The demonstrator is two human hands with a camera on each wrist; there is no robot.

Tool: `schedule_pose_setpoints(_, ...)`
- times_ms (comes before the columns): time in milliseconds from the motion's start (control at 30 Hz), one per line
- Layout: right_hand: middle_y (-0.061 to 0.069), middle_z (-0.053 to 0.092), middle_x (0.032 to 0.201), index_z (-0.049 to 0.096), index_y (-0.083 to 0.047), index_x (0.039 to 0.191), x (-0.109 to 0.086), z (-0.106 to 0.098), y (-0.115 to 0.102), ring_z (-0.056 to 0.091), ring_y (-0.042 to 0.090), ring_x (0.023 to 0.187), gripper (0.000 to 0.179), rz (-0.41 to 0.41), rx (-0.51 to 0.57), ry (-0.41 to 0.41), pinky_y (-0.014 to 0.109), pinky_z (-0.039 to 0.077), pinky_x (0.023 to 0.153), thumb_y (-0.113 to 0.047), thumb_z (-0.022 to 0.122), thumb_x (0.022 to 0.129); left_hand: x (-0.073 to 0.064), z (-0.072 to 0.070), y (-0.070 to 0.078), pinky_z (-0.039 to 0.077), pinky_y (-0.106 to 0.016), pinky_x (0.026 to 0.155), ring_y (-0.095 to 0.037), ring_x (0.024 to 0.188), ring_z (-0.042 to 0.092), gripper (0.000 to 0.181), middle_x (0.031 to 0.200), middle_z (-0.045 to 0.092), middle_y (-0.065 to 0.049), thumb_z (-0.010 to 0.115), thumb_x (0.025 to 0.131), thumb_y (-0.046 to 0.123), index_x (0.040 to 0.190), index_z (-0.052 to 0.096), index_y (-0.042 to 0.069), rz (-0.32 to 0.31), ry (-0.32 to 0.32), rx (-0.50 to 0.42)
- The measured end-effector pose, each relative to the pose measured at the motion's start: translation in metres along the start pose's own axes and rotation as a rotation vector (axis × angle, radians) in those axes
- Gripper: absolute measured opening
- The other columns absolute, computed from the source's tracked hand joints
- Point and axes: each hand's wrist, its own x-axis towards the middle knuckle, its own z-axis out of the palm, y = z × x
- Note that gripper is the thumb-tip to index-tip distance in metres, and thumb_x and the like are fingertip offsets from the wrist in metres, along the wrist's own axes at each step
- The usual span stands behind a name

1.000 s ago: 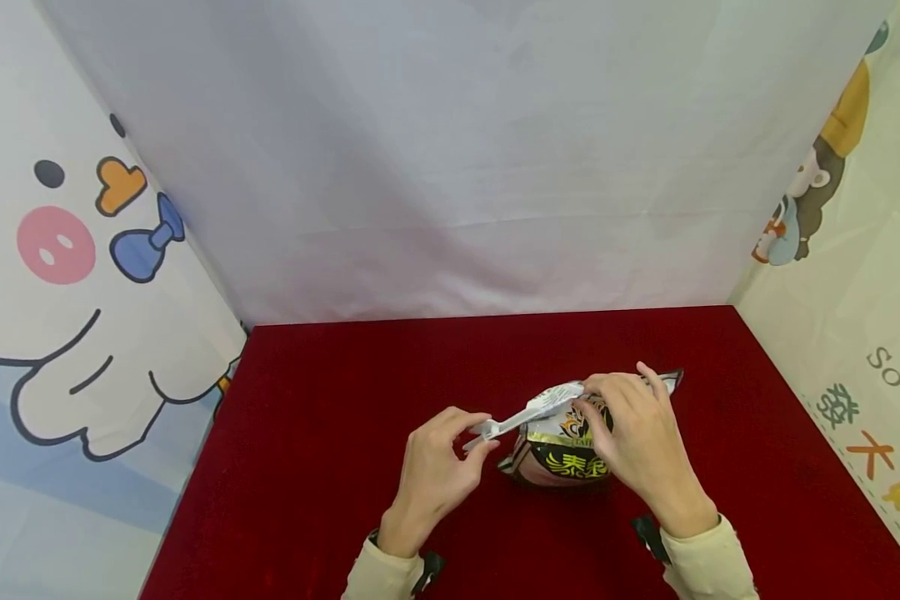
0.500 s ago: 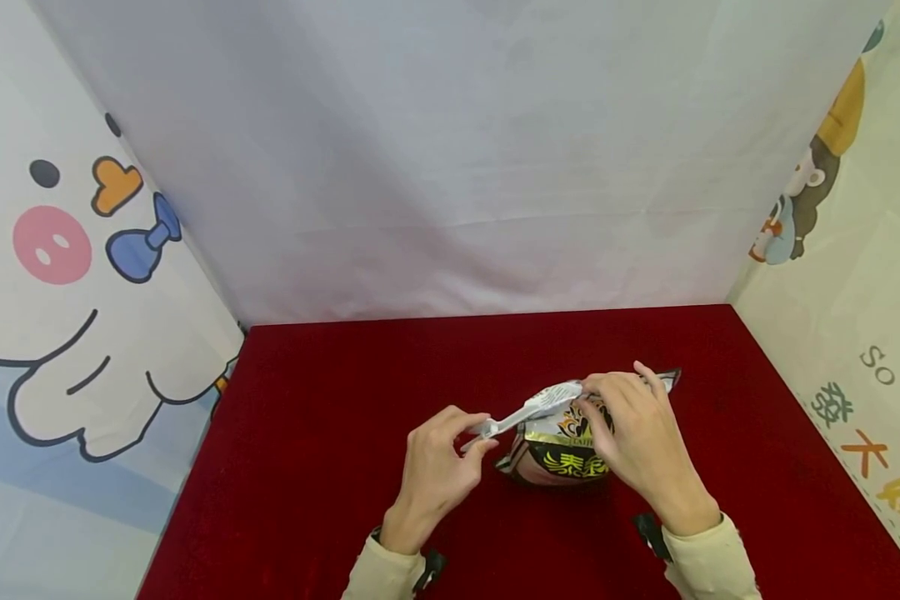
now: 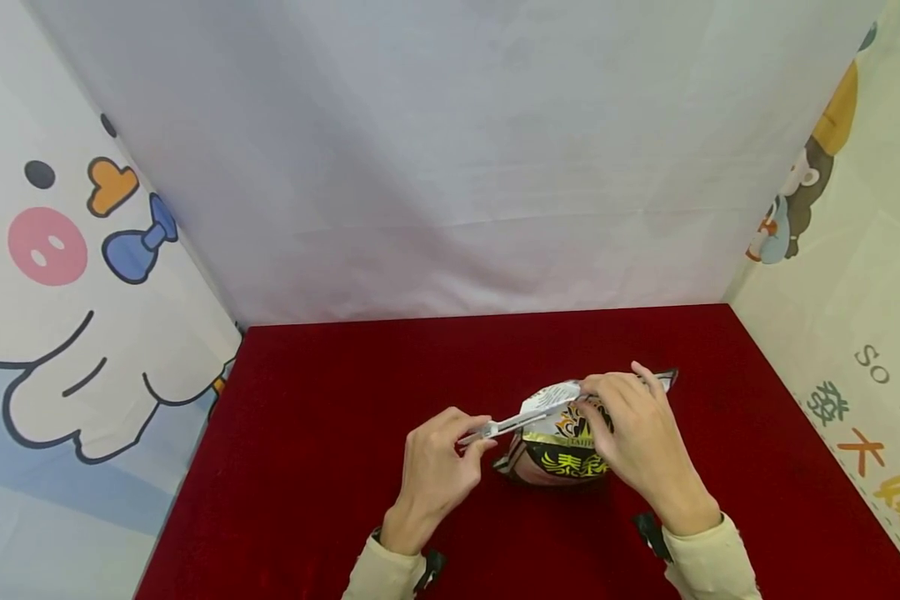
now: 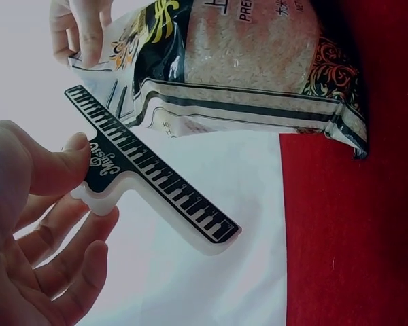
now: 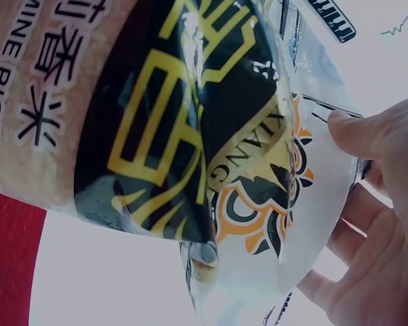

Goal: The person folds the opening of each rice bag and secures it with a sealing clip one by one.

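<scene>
A rice bag (image 3: 566, 458) with a clear window and black and gold print stands on the red table. My right hand (image 3: 637, 442) pinches its white top edge between thumb and fingers; the right wrist view shows that upper film (image 5: 313, 183) stretched toward the thumb. My left hand (image 3: 438, 467) holds a long clip (image 4: 153, 163) with piano-key print and the word "Music" by its handle. In the left wrist view the clip's bar slants just beside the bag's top, one end close to the folded film.
The red table (image 3: 330, 400) reaches back to a pale cloth wall (image 3: 457, 167). Printed cloths with cartoon figures hang on the left (image 3: 52, 350) and right (image 3: 847, 350).
The clip has tilted a little and more of its bar shows across the front of the bag's top. Both hands stay almost in place. The head view has shifted slightly.
</scene>
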Motion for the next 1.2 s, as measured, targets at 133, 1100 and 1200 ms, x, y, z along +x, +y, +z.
schedule_pose_setpoints(133, 0.015, 0.078, 0.103, 0.073, -0.001, 0.101, 0.000, -0.001, 0.000, 0.072, 0.037, 0.099, 0.028, -0.001, -0.003, 0.009, 0.070, 0.044, 0.107, 0.006, 0.085, 0.077, 0.000, 0.001, -0.001, 0.045, -0.018, 0.057, -0.012, 0.068, 0.070, 0.028, 0.084, 0.076, 0.001, 0.095, 0.073, 0.007, 0.099, 0.085, 0.010, 0.025, 0.031, 0.001)
schedule_pose_setpoints(1100, 0.012, 0.078, 0.103, 0.073, -0.004, 0.100, -0.003, 0.003, 0.001, 0.071, 0.036, 0.098, 0.027, 0.014, 0.030, 0.021, 0.068, 0.043, 0.107, 0.006, 0.084, 0.077, 0.009, 0.009, 0.007, 0.046, -0.027, 0.060, -0.011, 0.058, 0.060, 0.024, 0.083, 0.078, 0.007, 0.095, 0.072, 0.015, 0.095, 0.088, 0.016, 0.121, 0.103, 0.128)
schedule_pose_setpoints(1200, 0.011, 0.078, 0.102, 0.073, -0.005, 0.099, -0.003, 0.004, 0.001, 0.071, 0.035, 0.099, 0.027, 0.016, 0.032, 0.017, 0.068, 0.044, 0.107, 0.005, 0.084, 0.077, 0.012, 0.009, 0.009, 0.045, -0.027, 0.060, -0.010, 0.056, 0.059, 0.025, 0.082, 0.078, 0.007, 0.095, 0.072, 0.015, 0.095, 0.088, 0.016, 0.141, 0.106, 0.140)
